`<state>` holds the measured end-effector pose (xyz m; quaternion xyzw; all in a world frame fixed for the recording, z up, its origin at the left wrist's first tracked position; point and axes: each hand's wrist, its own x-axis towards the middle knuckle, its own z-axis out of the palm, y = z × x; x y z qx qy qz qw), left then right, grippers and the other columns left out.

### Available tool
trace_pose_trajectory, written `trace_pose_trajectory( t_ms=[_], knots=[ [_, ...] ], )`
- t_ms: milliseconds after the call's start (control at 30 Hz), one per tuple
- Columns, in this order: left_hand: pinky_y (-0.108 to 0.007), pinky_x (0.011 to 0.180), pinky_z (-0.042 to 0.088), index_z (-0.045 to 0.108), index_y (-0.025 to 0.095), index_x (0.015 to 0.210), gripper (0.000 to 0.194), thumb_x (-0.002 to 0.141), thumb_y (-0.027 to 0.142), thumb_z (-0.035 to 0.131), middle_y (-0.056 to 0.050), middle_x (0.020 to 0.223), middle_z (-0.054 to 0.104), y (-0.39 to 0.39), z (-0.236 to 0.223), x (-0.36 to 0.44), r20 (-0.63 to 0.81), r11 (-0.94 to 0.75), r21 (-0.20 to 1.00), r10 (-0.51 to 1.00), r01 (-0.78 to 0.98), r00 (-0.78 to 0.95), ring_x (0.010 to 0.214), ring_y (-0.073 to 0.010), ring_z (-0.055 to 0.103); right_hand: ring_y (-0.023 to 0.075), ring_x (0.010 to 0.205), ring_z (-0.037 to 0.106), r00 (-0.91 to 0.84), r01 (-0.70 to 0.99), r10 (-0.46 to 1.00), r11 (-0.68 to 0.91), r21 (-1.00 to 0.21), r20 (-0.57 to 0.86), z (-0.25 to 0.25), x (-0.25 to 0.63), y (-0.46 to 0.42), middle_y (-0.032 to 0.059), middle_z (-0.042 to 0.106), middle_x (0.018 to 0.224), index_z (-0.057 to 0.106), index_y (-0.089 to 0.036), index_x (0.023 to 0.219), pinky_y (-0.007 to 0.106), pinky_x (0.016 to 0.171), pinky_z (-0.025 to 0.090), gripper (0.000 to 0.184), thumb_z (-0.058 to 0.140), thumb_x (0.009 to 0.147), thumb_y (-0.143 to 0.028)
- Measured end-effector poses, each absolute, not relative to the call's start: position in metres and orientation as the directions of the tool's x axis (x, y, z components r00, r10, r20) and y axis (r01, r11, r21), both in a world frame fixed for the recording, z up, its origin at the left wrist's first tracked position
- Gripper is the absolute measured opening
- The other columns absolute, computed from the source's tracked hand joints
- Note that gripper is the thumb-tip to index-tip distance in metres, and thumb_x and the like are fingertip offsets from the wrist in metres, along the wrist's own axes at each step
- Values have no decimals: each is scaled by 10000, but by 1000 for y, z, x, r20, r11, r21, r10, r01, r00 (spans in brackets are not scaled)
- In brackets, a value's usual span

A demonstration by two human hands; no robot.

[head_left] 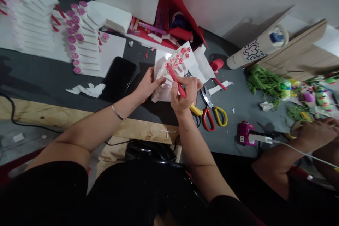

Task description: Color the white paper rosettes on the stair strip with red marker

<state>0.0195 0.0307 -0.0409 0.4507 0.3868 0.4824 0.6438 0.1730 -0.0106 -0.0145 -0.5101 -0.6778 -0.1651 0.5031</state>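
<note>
My left hand (148, 85) grips the lower left edge of a white paper sheet (162, 90) printed with small red roses. My right hand (184, 91) holds a red marker (176, 81), its tip lying against the printed roses. The marker's tip is partly hidden by my fingers. Loose white paper (200, 65) lies behind the sheet. Just right of my right hand are red-and-yellow-handled scissors (213, 114), and a yellow tool handle (196, 110) pokes out beneath that wrist.
Rows of white strips with pink flowers (79, 39) lie at the upper left, beside a black phone (118, 77). A red container of craft supplies (172, 24) stands behind. A co-worker's hand (315, 134) is at the right, near green shreds (265, 82) and a pink power socket (245, 133).
</note>
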Motion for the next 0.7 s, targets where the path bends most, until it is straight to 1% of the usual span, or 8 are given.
trace_pose_trajectory(
  t_ms=[167,333,467,533,700],
  knots=[
    [-543,1181,533,526,201,1331,1009,635,830,895,-205,1441,698,29,-40,20,-65,128,957,969,-260,239,1393,-398,652,198,860,657,34,894,552,356,-272,833,-17,174,-9,26,713,913,711,-234,1030,427,971,465,213,531,1024,-349],
    [-542,1185,532,535,199,1348,966,685,810,879,-204,1465,686,29,-40,19,-52,112,964,968,-240,244,1403,-389,647,194,845,659,10,885,538,388,-258,843,-14,175,-11,12,711,904,694,-243,1018,431,962,475,180,533,1006,-322],
    [-566,1182,535,540,210,1335,939,686,790,893,-199,1446,697,30,-40,20,-54,121,957,967,-262,248,1397,-398,650,200,875,666,-3,886,554,387,-254,832,-11,174,-13,13,711,909,696,-245,1036,437,970,471,168,548,996,-313],
    [-565,1189,532,538,210,1328,943,679,793,896,-200,1451,691,30,-40,20,-57,124,956,968,-268,246,1404,-400,646,198,874,671,-19,877,558,408,-254,830,-9,174,-13,12,715,909,694,-243,1045,427,959,464,155,562,999,-311],
    [-553,1206,520,530,206,1292,974,629,803,918,-205,1466,681,30,-38,20,-56,125,952,969,-280,241,1423,-402,632,168,841,653,-39,823,482,512,-245,875,-5,173,-12,-21,697,884,678,-246,1055,395,934,436,118,571,1016,-278]
  ],
)
